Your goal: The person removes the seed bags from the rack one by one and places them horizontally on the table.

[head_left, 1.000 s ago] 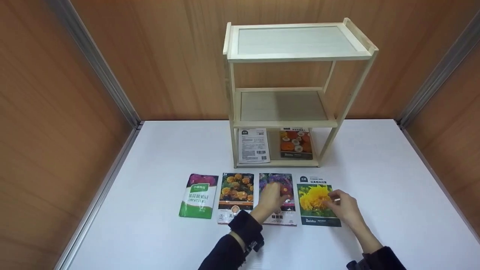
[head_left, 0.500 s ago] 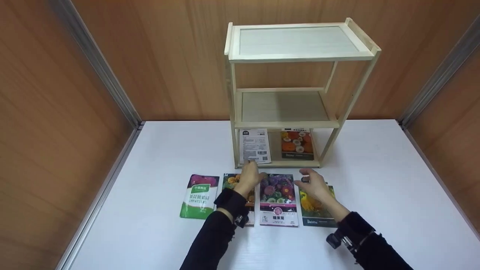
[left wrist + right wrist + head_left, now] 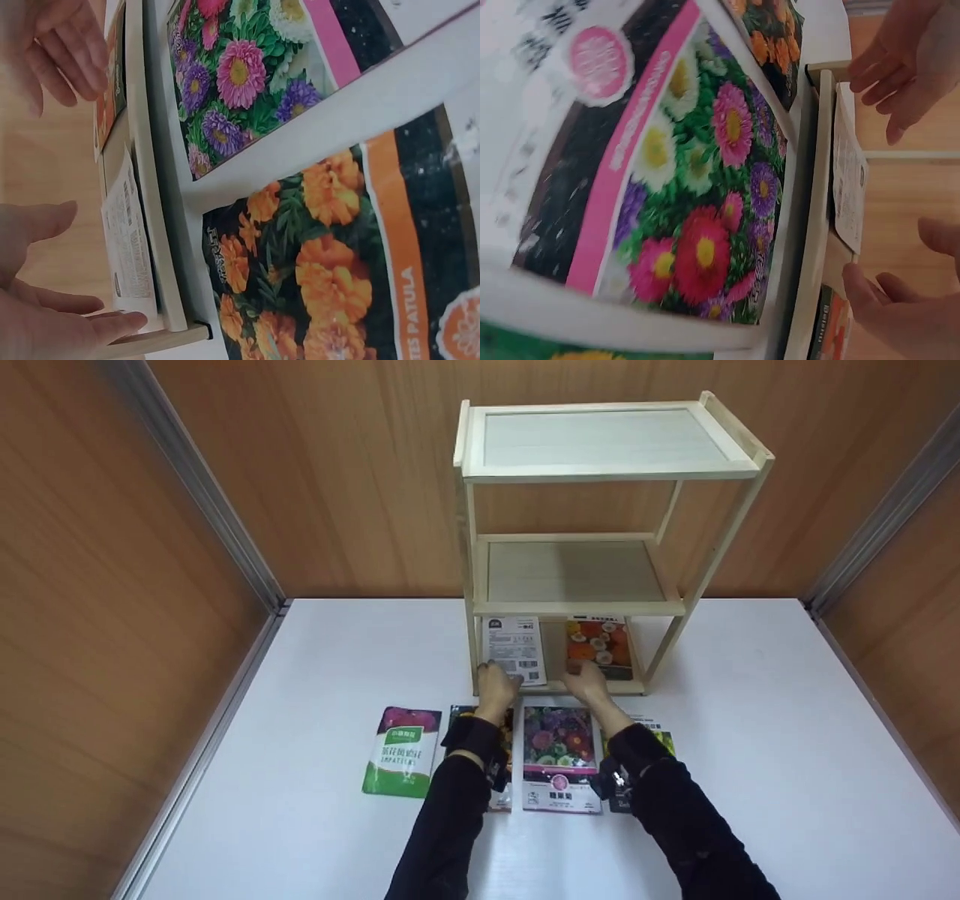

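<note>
My left hand (image 3: 497, 690) is over the front edge of the shelf's bottom tier, at a white printed packet (image 3: 516, 649) lying there. In the left wrist view its thumb and fingers (image 3: 120, 324) are spread apart, with nothing between them. My right hand (image 3: 589, 687) reaches to the same tier, its fingertips overlapping the lower left of a packet with orange flowers (image 3: 600, 641). The right wrist view shows that hand's thumb and fingers (image 3: 862, 289) apart too. Below the arms lie an orange marigold seed packet (image 3: 322, 262) and a packet with pink and purple asters (image 3: 559, 742).
A pale wooden three-tier shelf (image 3: 581, 608) stands toward the back of the white table (image 3: 300, 697). A green and white packet (image 3: 401, 754) lies at the left of the row. At its right end, a yellow-flower packet (image 3: 664, 740) is partly covered by my right sleeve.
Both hands have moved away from the row of packets and forward to the shelf's bottom tier. The left hand also went leftward from the aster packet, the right hand leftward from the yellow-flower packet.
</note>
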`<state>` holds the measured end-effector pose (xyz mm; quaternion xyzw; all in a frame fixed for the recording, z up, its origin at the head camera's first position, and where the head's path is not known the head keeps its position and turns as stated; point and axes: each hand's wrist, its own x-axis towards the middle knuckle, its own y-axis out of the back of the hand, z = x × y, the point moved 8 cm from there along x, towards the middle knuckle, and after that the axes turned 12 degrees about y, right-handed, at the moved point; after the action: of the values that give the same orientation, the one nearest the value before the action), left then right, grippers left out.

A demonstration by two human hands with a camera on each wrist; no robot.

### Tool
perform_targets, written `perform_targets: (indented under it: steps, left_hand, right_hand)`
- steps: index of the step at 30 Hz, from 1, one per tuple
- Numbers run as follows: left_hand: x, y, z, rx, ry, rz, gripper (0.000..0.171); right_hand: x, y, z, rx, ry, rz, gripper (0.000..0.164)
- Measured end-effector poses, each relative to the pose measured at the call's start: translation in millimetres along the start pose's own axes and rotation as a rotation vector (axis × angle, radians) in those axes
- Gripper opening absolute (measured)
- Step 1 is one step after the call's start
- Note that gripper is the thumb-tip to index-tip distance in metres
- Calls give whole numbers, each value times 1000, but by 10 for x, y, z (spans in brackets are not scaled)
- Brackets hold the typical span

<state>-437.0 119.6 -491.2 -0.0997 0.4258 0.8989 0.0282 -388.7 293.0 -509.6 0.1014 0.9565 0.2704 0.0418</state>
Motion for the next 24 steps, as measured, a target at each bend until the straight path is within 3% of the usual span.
perform_targets:
  steps: [1, 4, 6, 7, 9, 10, 13, 14, 16, 17, 19, 22, 24]
  left_hand:
    - [123, -122, -54, 13, -9, 39, 55]
    - [356, -384, -166, 42, 17, 49, 58]
    - [506, -531, -246, 21, 67, 15, 63]
    - [475, -514, -238, 9, 104, -33, 64]
    - [472, -530, -259, -25, 119, -2, 64]
    - [496, -563, -275, -43, 131, -20, 66]
    - [794, -866, -428, -73, 123, 29, 62]
    - [957, -1028, -508, -77, 119, 55, 59]
    - [1294, -1366, -656, -80, 142, 0, 59]
    - [1448, -1514, -729, -75, 141, 23, 55]
    - [1604, -1652, -793, -61, 147, 24, 54]
    - [1565, -1584, -758, -39, 141, 34, 48]
    - [1355, -1366, -655, -13, 137, 45, 41]
  right_hand:
    - [142, -62, 189, 10, -2, 9, 47]
    - [526, -243, 752, 68, 1, 30, 52]
    - [591, -322, 860, 134, -37, 11, 59]
    - [554, -339, 799, 161, -53, 14, 60]
    - [347, -322, 471, 219, -112, 3, 64]
    - [207, -294, 256, 247, -147, -16, 65]
    - [-233, -172, -459, 280, -230, -45, 58]
    - [-289, -150, -544, 290, -242, -46, 58]
    - [-314, -138, -585, 302, -253, -56, 58]
    - [-296, -145, -559, 306, -256, -55, 58]
    - [-194, -181, -386, 317, -264, -49, 61]
    - [-128, -192, -274, 315, -272, -49, 63]
    - [-130, -177, -261, 305, -274, -49, 60]
